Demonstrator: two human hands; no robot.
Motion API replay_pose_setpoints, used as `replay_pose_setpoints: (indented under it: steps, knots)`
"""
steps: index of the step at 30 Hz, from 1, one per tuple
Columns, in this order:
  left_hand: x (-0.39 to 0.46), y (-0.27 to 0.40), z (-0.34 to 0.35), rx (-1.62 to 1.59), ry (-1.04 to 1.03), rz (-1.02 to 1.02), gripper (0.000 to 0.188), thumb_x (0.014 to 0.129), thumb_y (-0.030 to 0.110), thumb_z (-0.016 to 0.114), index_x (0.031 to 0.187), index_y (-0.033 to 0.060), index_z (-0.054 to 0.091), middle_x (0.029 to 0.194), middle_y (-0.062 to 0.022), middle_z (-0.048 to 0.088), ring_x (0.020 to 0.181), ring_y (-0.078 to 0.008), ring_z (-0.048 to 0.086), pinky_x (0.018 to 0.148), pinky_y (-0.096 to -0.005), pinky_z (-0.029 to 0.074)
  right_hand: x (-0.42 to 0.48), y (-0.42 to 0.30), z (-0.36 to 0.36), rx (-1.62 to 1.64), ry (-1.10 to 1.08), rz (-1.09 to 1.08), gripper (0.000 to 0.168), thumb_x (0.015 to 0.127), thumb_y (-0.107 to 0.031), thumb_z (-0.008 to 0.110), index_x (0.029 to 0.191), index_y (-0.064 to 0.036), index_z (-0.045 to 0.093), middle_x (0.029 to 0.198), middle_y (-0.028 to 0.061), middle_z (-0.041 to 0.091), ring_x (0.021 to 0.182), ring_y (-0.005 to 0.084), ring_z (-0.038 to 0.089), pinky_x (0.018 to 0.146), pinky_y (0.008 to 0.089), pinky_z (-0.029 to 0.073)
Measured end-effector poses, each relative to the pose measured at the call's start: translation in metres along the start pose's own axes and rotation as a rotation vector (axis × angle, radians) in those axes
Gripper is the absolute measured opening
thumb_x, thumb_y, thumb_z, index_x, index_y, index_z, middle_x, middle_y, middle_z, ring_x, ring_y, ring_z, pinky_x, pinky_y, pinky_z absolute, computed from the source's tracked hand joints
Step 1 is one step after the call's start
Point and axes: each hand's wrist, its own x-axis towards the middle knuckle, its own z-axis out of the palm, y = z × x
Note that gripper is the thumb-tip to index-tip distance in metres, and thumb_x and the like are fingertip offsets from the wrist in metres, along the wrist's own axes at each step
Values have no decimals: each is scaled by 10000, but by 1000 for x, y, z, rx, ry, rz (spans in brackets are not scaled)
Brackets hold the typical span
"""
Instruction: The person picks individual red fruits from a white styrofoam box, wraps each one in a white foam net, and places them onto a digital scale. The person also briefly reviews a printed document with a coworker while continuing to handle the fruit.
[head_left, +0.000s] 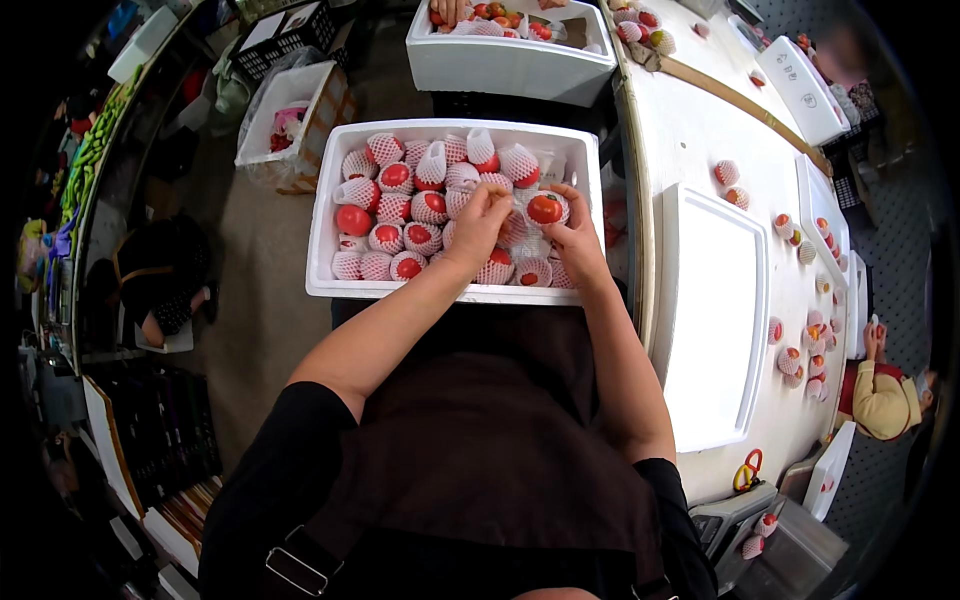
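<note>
Before me is a white foam box (321, 225) filled with tomatoes, most of them in white foam net sleeves. My right hand (576, 229) holds a red tomato (545, 209) in a foam net above the right part of the box. To its left, my left hand (481, 223) is raised over the box with its thumb and fingertips together; whether something thin is between them cannot be made out. One tomato without a net (353, 220) lies near the box's left side. Clear plastic film (534, 241) shows beneath my hands.
A white foam lid (712, 322) lies on the long table (765, 420) at right, with netted tomatoes (789, 360) beyond it and scissors (748, 471) near its end. Another person's hands are at the foam box (510, 67) ahead. A person (161, 277) crouches at left.
</note>
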Motion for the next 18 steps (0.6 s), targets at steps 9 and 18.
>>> replay_pose_setpoints:
  steps: [9, 18]
  knots:
    - [-1, -1, 1, -22, -227, -27, 408, 953, 177, 626, 1309, 75, 455, 1164, -68, 493, 1064, -161, 564, 869, -273, 524, 0, 3, 11, -92, -75, -166, 571, 787, -43, 644, 1320, -35, 437, 1286, 107, 486, 1191, 188, 482, 988, 312, 432]
    - [5, -8, -3, -43, -160, 0, 198, 961, 133, 580, 1136, 108, 489, 1038, -14, 466, 947, -96, 503, 810, -211, 442, 0, 11, 2, -315, 163, -93, 132, 927, -77, 627, 1021, 7, 586, 893, 21, 596, 824, 85, 554, 762, 229, 468]
